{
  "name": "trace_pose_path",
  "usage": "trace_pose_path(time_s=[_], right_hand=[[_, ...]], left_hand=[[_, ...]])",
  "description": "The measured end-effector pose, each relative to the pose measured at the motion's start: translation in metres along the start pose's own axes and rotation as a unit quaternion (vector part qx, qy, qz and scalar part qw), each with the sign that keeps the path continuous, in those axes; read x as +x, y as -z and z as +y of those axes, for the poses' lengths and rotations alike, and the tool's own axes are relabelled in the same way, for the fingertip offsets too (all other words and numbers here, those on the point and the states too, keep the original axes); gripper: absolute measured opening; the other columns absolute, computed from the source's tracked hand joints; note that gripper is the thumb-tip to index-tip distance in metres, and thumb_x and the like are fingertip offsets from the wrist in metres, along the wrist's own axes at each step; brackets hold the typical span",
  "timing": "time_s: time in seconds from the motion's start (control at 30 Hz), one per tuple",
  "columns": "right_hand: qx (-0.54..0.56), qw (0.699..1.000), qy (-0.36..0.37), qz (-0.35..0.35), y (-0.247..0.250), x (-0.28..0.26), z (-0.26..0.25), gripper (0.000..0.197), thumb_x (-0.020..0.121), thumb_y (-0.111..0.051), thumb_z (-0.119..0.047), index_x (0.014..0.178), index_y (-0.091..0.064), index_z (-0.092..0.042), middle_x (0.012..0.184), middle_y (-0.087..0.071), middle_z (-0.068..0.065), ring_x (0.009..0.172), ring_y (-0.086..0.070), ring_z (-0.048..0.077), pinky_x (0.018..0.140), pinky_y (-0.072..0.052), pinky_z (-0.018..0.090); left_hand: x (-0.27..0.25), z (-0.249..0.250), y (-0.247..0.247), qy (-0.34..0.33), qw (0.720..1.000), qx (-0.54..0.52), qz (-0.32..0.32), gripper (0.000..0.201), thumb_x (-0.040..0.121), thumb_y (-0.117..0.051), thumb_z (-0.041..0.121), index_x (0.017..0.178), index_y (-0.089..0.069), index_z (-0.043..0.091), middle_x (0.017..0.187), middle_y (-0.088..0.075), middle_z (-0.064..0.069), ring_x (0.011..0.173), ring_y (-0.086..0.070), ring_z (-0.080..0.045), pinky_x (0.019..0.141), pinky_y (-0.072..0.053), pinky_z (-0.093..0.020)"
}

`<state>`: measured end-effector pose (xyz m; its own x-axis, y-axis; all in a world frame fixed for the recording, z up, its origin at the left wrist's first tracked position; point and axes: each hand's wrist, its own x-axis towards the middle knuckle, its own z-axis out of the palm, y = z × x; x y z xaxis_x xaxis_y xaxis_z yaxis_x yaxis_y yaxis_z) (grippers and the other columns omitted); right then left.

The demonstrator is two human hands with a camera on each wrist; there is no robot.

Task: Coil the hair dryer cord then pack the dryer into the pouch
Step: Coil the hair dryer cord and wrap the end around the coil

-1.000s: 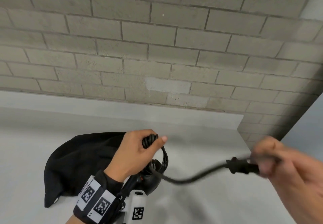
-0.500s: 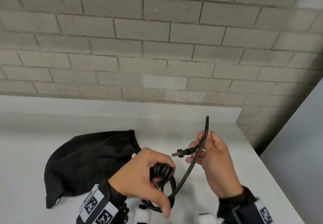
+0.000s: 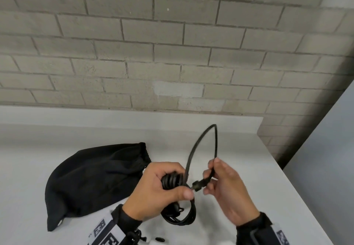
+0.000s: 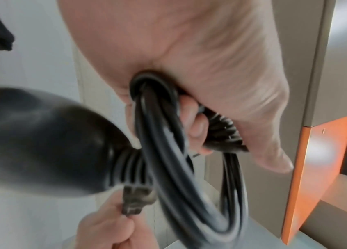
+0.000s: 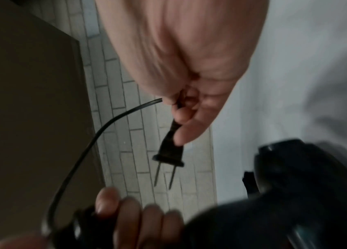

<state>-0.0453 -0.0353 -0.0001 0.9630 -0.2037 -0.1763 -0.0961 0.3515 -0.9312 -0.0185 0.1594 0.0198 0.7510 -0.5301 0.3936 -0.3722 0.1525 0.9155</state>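
Observation:
My left hand (image 3: 161, 189) grips the coiled black cord (image 3: 173, 181) in several loops; the coil (image 4: 181, 151) hangs below the fist. The black hair dryer (image 4: 40, 148) hangs under that hand, mostly hidden in the head view. My right hand (image 3: 220, 183) pinches the cord just behind the plug (image 3: 197, 185), whose two prongs (image 5: 164, 175) point toward the left hand. A free arc of cord (image 3: 203, 139) rises between both hands. The black drawstring pouch (image 3: 92, 181) lies on the white table (image 3: 57, 135), left of my hands, its mouth toward them.
A grey brick wall (image 3: 172, 43) stands behind the table. The table's right edge (image 3: 298, 185) runs diagonally close to my right hand. An orange and grey panel (image 4: 317, 168) shows in the left wrist view.
My right hand swung in from the far right with the plug and brought it close to the left hand. The loose cord shortened to one upright loop. The left hand kept its hold on the coil.

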Motion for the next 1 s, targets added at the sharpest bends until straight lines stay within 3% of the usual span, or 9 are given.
trace_pose_path(time_s=[0.1, 0.3, 0.37, 0.43, 0.57, 0.67, 0.77, 0.9, 1.0], right_hand=[[0.051, 0.998, -0.006, -0.046, -0.016, -0.014, 0.01, 0.03, 0.102, -0.04, -0.03, 0.091, -0.054, -0.006, 0.066, -0.054, 0.01, 0.049, -0.043, 0.017, 0.046, -0.049, 0.029], [0.094, 0.993, -0.026, -0.061, -0.035, -0.019, 0.02, 0.037, 0.098, -0.047, -0.038, 0.101, -0.057, -0.002, 0.087, -0.054, 0.023, 0.073, -0.051, 0.029, 0.065, -0.048, 0.036], [0.115, 0.989, -0.044, -0.084, -0.038, -0.022, 0.018, 0.042, 0.103, -0.041, -0.031, 0.112, -0.054, 0.008, 0.099, -0.058, 0.033, 0.082, -0.061, 0.036, 0.069, -0.056, 0.038], [0.109, 0.985, -0.048, -0.121, -0.04, -0.027, 0.013, 0.043, 0.105, -0.037, -0.026, 0.114, -0.057, 0.011, 0.088, -0.066, 0.027, 0.074, -0.07, 0.029, 0.064, -0.059, 0.033], [0.019, 0.989, -0.025, -0.141, -0.042, -0.037, 0.007, 0.033, 0.104, -0.04, -0.02, 0.09, -0.064, -0.002, 0.067, -0.066, 0.006, 0.059, -0.064, 0.013, 0.058, -0.051, 0.022], [-0.062, 0.995, 0.022, -0.07, -0.042, -0.039, 0.013, 0.021, 0.103, -0.045, -0.017, 0.122, -0.046, -0.025, 0.081, -0.077, 0.007, 0.079, -0.074, 0.016, 0.081, -0.055, 0.03], [-0.14, 0.983, 0.11, -0.05, -0.043, -0.044, 0.018, 0.035, 0.104, -0.039, -0.011, 0.116, -0.039, -0.044, 0.083, -0.076, 0.007, 0.078, -0.071, 0.017, 0.083, -0.053, 0.034], [-0.128, 0.975, 0.146, -0.112, -0.039, -0.053, 0.015, 0.044, 0.08, -0.046, -0.008, 0.112, -0.061, -0.034, 0.079, -0.067, 0.009, 0.078, -0.062, 0.016, 0.078, -0.047, 0.029], [-0.149, 0.959, 0.172, -0.17, -0.032, -0.058, 0.012, 0.05, 0.065, -0.061, -0.018, 0.112, -0.061, -0.036, 0.086, -0.067, -0.002, 0.083, -0.062, 0.012, 0.078, -0.05, 0.024]], left_hand=[[0.001, 0.0, -0.005, -0.002, 0.998, -0.06, 0.021, 0.045, 0.07, -0.081, 0.053, 0.067, -0.061, 0.013, 0.052, -0.048, 0.012, 0.039, -0.042, 0.001, 0.042, -0.037, -0.012], [0.001, 0.0, -0.011, 0.029, 0.991, -0.089, 0.099, 0.059, 0.073, -0.082, 0.049, 0.068, -0.057, -0.004, 0.046, -0.035, -0.013, 0.032, -0.032, -0.012, 0.036, -0.028, -0.017], [0.002, 0.001, -0.015, 0.038, 0.987, -0.101, 0.122, 0.047, 0.08, -0.08, 0.034, 0.068, -0.058, -0.006, 0.045, -0.041, -0.006, 0.031, -0.036, -0.009, 0.036, -0.032, -0.015], [0.003, 0.006, -0.019, 0.046, 0.986, -0.087, 0.135, 0.035, 0.081, -0.073, 0.022, 0.069, -0.059, -0.008, 0.045, -0.05, -0.006, 0.032, -0.044, -0.007, 0.037, -0.036, -0.013], [0.006, 0.009, -0.018, 0.051, 0.979, -0.018, 0.196, 0.03, 0.083, -0.072, 0.021, 0.058, -0.059, 0.01, 0.043, -0.05, 0.001, 0.035, -0.045, -0.008, 0.043, -0.04, -0.015], [0.01, 0.003, -0.015, 0.048, 0.97, 0.056, 0.232, 0.042, 0.084, -0.073, 0.03, 0.048, -0.051, 0.026, 0.044, -0.042, 0.008, 0.041, -0.038, -0.007, 0.048, -0.037, -0.019], [0.011, 0.001, -0.017, 0.057, 0.965, 0.083, 0.242, 0.043, 0.082, -0.073, 0.038, 0.049, -0.051, 0.023, 0.046, -0.041, 0.0, 0.045, -0.039, -0.011, 0.05, -0.038, -0.025], [0.01, 0.0, -0.019, 0.061, 0.962, 0.108, 0.245, 0.044, 0.082, -0.075, 0.04, 0.055, -0.056, 0.01, 0.053, -0.046, -0.018, 0.047, -0.041, -0.015, 0.051, -0.039, -0.03], [0.011, 0.001, -0.021, 0.057, 0.96, 0.116, 0.247, 0.04, 0.081, -0.077, 0.037, 0.058, -0.06, 0.009, 0.051, -0.05, -0.014, 0.046, -0.044, -0.012, 0.05, -0.04, -0.023]])
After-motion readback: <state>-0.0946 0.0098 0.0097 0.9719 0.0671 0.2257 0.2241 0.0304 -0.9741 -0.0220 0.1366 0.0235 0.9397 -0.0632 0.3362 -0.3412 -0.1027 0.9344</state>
